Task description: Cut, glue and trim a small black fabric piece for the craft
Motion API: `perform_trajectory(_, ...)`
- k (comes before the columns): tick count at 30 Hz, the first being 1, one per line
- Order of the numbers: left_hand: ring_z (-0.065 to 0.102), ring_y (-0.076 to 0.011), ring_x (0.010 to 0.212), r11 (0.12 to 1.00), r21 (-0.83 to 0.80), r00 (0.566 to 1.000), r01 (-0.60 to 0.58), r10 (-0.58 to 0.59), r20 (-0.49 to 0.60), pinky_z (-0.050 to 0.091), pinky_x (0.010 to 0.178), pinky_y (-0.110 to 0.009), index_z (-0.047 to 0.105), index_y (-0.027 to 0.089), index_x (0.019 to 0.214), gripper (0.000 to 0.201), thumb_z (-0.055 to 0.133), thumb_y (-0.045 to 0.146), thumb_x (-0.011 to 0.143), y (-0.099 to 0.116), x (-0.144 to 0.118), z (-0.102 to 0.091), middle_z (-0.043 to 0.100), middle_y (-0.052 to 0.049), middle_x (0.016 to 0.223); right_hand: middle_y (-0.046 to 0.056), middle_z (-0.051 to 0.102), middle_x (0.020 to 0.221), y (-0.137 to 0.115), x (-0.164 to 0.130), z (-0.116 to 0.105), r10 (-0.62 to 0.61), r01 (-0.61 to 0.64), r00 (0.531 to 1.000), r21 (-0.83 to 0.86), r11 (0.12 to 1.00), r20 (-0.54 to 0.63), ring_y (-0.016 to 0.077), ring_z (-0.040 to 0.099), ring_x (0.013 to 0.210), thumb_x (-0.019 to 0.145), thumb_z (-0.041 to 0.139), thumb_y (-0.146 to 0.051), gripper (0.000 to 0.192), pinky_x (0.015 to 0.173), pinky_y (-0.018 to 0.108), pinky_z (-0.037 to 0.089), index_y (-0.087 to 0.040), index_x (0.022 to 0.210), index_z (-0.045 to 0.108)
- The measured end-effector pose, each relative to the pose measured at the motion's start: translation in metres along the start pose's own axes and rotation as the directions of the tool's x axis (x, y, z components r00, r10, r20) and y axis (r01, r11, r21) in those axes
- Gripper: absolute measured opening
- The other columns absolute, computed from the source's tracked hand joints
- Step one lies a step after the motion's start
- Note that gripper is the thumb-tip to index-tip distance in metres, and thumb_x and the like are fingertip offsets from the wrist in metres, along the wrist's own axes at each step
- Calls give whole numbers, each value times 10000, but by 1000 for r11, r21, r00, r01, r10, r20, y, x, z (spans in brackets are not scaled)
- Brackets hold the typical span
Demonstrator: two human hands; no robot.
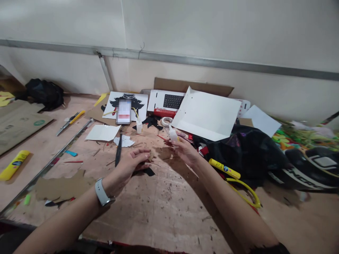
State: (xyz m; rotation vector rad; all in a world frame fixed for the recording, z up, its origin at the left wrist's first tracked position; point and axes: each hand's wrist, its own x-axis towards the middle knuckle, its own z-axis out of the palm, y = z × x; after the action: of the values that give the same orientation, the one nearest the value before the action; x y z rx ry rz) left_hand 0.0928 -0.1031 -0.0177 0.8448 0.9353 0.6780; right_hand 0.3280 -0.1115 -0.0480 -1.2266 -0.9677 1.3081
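Observation:
My left hand [131,163], with a grey watch on its wrist, rests on the wooden board and presses a black paper cutout [148,171] down with curled fingers. My right hand [182,148] hovers just right of it and grips a small white glue bottle [172,134], nozzle pointing up and to the left. A second small white bottle [139,127] stands farther back, near a phone [123,112] lying on a printed black-and-white picture [137,102].
A long metal ruler [53,158], a yellow utility knife [71,120], white paper sheets [208,114], a tape roll [166,121], a black bag [246,151], a yellow marker [224,169] and cardboard scraps [62,187] lie around. A wall runs behind.

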Motion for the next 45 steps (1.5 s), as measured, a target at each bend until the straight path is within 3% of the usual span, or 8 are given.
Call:
perform_trajectory(10, 687, -120, 786, 977, -91, 979, -195, 189, -72, 567, 718, -218, 679, 155, 988, 166, 669, 145, 823, 18, 13, -23, 706, -50, 945, 63, 719, 875, -1, 11, 13, -116, 69, 990, -430, 900, -84, 217, 621, 780, 688, 755, -392, 301, 688, 322, 436, -178, 894, 710)
perform_trajectory(15, 681, -120, 792, 981, -73, 983, -179, 175, -59, 548, 717, -218, 683, 156, 991, 166, 673, 156, 825, 16, 15, -24, 708, -54, 950, 80, 707, 804, 4, 29, 18, -300, 107, 951, -837, 537, -71, 228, 619, 717, 771, 678, -436, 298, 621, 306, 395, -170, 904, 703)
perform_trajectory(26, 643, -119, 820, 981, -103, 984, -167, 160, -73, 476, 795, -252, 663, 156, 1054, 305, 744, 192, 761, 10, 11, -14, 714, -51, 949, 69, 676, 777, -13, 9, 10, -306, 94, 952, -921, 377, -28, 238, 609, 685, 730, 702, -511, 628, 602, 316, 403, -156, 1234, 583)
perform_trajectory(29, 636, -109, 823, 980, -131, 987, -151, 142, -77, 466, 787, -235, 657, 166, 1093, 350, 746, 179, 754, 8, 7, -10, 712, -43, 969, 57, 633, 713, -29, -20, 21, -385, 147, 922, -874, 464, -50, 199, 564, 652, 820, 597, -451, 341, 617, 319, 406, -160, 977, 681)
perform_trajectory(31, 632, -101, 818, 977, -147, 986, -156, 146, -78, 462, 789, -225, 658, 169, 1106, 364, 745, 177, 753, 4, 5, -7, 712, -34, 952, 53, 642, 749, -32, -36, 37, -261, 210, 965, -695, 687, 34, 175, 553, 664, 834, 580, -413, 266, 617, 301, 410, -173, 855, 691)
perform_trajectory(34, 627, -97, 814, 968, -175, 983, -181, 170, -72, 459, 787, -214, 650, 177, 1135, 404, 754, 185, 745, -4, 3, -3, 711, -20, 921, 32, 636, 765, -26, -48, 63, -30, 77, 990, -338, 938, 140, 145, 524, 639, 800, 634, -426, 273, 590, 279, 402, -168, 865, 693)
perform_trajectory(38, 630, -111, 808, 956, -216, 980, -198, 196, -30, 462, 759, -229, 618, 189, 1191, 466, 758, 212, 748, -12, 2, 1, 709, -26, 939, -9, 589, 680, -16, -49, 82, 54, -47, 990, -60, 997, 134, 111, 473, 591, 766, 694, -411, 263, 558, 252, 364, -166, 861, 701)
perform_trajectory(45, 618, -121, 879, 953, -211, 976, -216, 209, -54, 440, 819, -239, 609, 181, 1212, 488, 759, 216, 748, -17, 3, 2, 706, -38, 965, -14, 593, 648, -7, -46, 84, 19, -20, 997, 12, 1000, 71, 99, 463, 584, 756, 715, -375, 230, 553, 239, 350, -157, 831, 722)
